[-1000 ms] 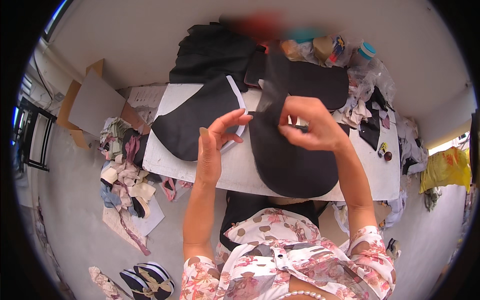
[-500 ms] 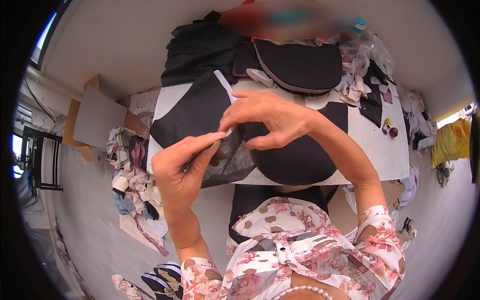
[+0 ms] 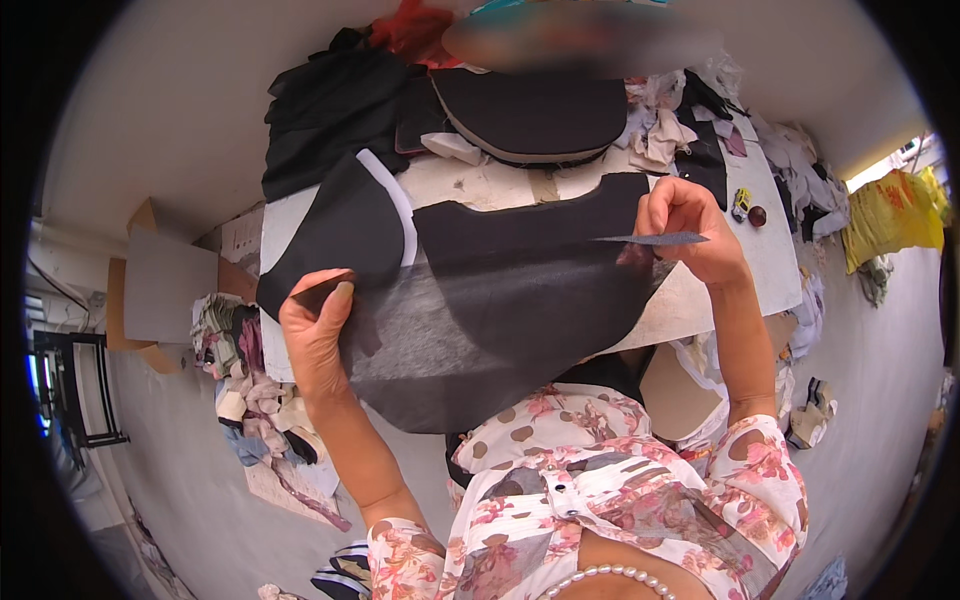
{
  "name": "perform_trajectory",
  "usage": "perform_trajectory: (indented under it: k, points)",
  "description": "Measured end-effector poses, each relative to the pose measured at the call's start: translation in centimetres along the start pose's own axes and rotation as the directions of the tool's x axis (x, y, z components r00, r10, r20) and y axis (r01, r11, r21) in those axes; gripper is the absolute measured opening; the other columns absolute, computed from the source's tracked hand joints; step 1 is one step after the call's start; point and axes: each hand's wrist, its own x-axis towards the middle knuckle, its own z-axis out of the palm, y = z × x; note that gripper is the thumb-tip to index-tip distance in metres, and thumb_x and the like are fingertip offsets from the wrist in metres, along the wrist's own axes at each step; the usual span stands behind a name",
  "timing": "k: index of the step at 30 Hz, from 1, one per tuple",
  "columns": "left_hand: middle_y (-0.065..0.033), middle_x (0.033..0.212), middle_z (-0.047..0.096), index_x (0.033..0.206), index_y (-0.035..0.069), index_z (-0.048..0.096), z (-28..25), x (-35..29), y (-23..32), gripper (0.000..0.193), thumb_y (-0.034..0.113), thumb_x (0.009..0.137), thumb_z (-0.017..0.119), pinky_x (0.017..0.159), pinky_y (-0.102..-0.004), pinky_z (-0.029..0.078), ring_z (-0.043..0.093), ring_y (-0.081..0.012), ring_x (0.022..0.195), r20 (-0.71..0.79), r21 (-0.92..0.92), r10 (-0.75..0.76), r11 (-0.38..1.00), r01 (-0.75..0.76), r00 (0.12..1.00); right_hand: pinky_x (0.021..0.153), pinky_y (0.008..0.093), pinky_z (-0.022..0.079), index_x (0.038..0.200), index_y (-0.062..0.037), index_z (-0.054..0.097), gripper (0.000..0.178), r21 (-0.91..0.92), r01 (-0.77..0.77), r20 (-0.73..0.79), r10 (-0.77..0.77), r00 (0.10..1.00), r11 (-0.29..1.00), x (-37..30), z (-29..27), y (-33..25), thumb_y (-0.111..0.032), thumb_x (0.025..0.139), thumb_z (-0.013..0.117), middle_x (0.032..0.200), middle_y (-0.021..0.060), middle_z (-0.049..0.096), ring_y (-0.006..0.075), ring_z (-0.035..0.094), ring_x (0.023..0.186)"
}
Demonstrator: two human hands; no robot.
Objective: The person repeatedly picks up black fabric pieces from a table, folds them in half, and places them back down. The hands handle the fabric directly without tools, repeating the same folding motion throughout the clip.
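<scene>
A sheer black fabric piece (image 3: 430,345) is stretched sideways between my two hands, its lower edge hanging past the table's near edge. My left hand (image 3: 318,325) pinches its left end between thumb and fingers. At the other end, my right hand (image 3: 695,230) grips it, with a narrow folded strip of the fabric sticking out by the fingers. Behind and partly through it shows an opaque black cut panel (image 3: 540,215) with a scooped top edge. To the left lies another black panel (image 3: 335,225) with a white strip (image 3: 390,185) along its curved edge.
A white table (image 3: 690,315) carries a stack of dark half-round pieces (image 3: 540,110), folded black cloth (image 3: 330,120) and fabric scraps (image 3: 665,140). A small yellow-and-black object (image 3: 741,205) lies beside a dark round one (image 3: 758,216). Scraps (image 3: 265,390) pile up left of the table.
My hands have moved apart, the left one leftward and the right one rightward. The bunched sheer fabric is now spread out between them. The whole view has shifted a little.
</scene>
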Motion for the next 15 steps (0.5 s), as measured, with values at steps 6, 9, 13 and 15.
perform_trajectory:
  k: [6,9,13,15]
  points:
    - [-0.0042,0.087,0.069,0.106,-0.003,0.067,3.6,2.6,-4.8,0.023,0.006,0.085,0.072,0.067,-0.0187,0.051,0.063,-0.007,0.071,0.134,-0.256,-0.15,0.95,0.18,0.98,0.067,0.0177,0.044,0.092,-0.0088,0.054,0.024,0.168,0.027,-0.25,0.016,0.968,0.985,-2.0,-2.2,1.6,-0.004,0.077,0.073,0.084,-0.0026,0.056,0.0031,0.053,0.076]
    - [-0.0005,0.077,0.067,0.096,-0.002,0.067,4.4,3.8,-7.2,0.018,0.011,0.085,0.073,0.059,-0.0162,0.046,0.058,-0.004,0.063,0.116,-0.081,-0.186,0.977,0.196,0.976,0.064,0.0168,0.044,0.1,-0.0067,0.056,0.026,0.039,-0.068,-0.341,0.077,0.937,0.997,-2.3,-3.5,3.3,-0.004,0.08,0.072,0.09,-0.002,0.058,0.0017,0.055,0.075]
    - [0.0034,0.071,0.061,0.089,0.0,0.068,5.5,4.5,-8.4,0.017,0.015,0.086,0.074,0.056,-0.0154,0.041,0.051,-0.0019,0.059,0.039,0.114,-0.195,0.975,0.19,0.98,0.059,0.0156,0.043,0.107,-0.0033,0.057,0.03,-0.153,-0.114,-0.451,0.033,0.892,0.982,-1.6,-3.6,4.1,-0.004,0.081,0.071,0.082,-0.0027,0.061,0.0011,0.055,0.068]
    - [0.004,0.069,0.06,0.088,-0.001,0.068,5.7,5.0,-9.8,0.017,0.016,0.086,0.074,0.056,-0.016,0.039,0.05,-0.0014,0.059,-0.002,0.166,-0.084,0.983,0.083,0.996,0.058,0.0159,0.043,0.108,-0.0022,0.056,0.031,-0.239,-0.158,-0.469,0.029,0.883,0.958,-1.4,-3.9,4.5,-0.004,0.081,0.071,0.081,-0.0026,0.061,0.0013,0.055,0.066]
